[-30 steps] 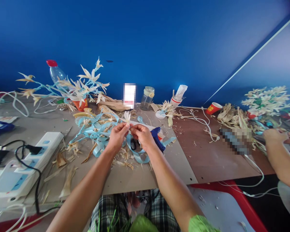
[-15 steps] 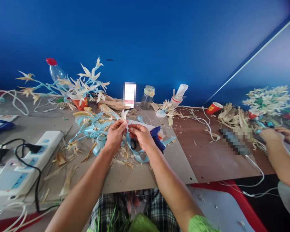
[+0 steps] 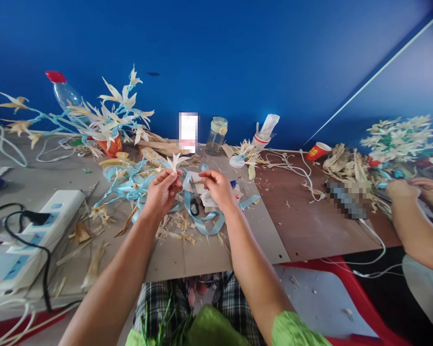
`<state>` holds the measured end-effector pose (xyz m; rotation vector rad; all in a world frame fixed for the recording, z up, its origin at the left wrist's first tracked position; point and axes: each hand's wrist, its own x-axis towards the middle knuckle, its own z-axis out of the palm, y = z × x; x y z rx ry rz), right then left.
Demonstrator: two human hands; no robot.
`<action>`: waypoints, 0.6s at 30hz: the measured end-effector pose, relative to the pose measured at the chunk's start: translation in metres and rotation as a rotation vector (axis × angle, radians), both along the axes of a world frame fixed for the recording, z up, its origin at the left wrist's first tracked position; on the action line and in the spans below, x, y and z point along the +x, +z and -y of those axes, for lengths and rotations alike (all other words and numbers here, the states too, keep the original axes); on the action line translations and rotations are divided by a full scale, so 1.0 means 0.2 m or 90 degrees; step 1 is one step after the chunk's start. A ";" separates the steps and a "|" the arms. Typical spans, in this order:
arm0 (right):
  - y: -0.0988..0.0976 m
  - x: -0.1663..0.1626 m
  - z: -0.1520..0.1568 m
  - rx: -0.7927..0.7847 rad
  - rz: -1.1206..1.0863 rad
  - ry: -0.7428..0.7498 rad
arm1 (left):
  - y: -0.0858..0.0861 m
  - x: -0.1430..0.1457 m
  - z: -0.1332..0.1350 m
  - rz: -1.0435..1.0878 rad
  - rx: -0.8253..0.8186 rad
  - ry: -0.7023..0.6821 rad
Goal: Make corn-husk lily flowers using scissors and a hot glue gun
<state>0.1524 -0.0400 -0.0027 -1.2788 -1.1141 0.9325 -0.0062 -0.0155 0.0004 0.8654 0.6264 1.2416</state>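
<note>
My left hand (image 3: pixel 163 192) is closed in a pinch on the base of a small pale husk flower (image 3: pixel 175 162), its petals pointing up. Apart from it, to the right, my right hand (image 3: pixel 217 189) has its thumb and forefinger pressed together; anything between them is too small to make out. Below the hands, a loop of light blue ribbon (image 3: pixel 209 229) lies on the table around a black ring-shaped handle (image 3: pixel 194 206). Behind my right hand, a blue tool (image 3: pixel 233 184) is mostly hidden. Left of my left hand are heaped blue-wrapped stems (image 3: pixel 128 185) and husk scraps.
Blue flower branches stand in a red cup (image 3: pixel 110 147) at the back left. A white power strip (image 3: pixel 59 216) with black plugs lies front left. A lit phone (image 3: pixel 188 132) and a jar (image 3: pixel 215 137) stand by the wall. At right, another person's hands (image 3: pixel 404 190) work.
My hands have moved apart. My left hand has shifted left with the flower, whose petals now show more fully. The right hand has come away from it, and the view has turned slightly.
</note>
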 end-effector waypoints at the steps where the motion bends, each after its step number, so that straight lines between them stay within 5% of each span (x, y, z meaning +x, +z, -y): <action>1: -0.01 0.00 0.00 0.006 0.050 0.007 | 0.00 0.00 0.00 0.002 -0.001 0.003; 12: -0.03 -0.08 0.03 -0.127 0.511 0.152 | 0.00 -0.01 -0.01 0.038 0.004 0.002; 18: -0.03 -0.07 0.02 -0.034 0.570 0.092 | 0.00 -0.01 -0.01 0.024 0.000 0.003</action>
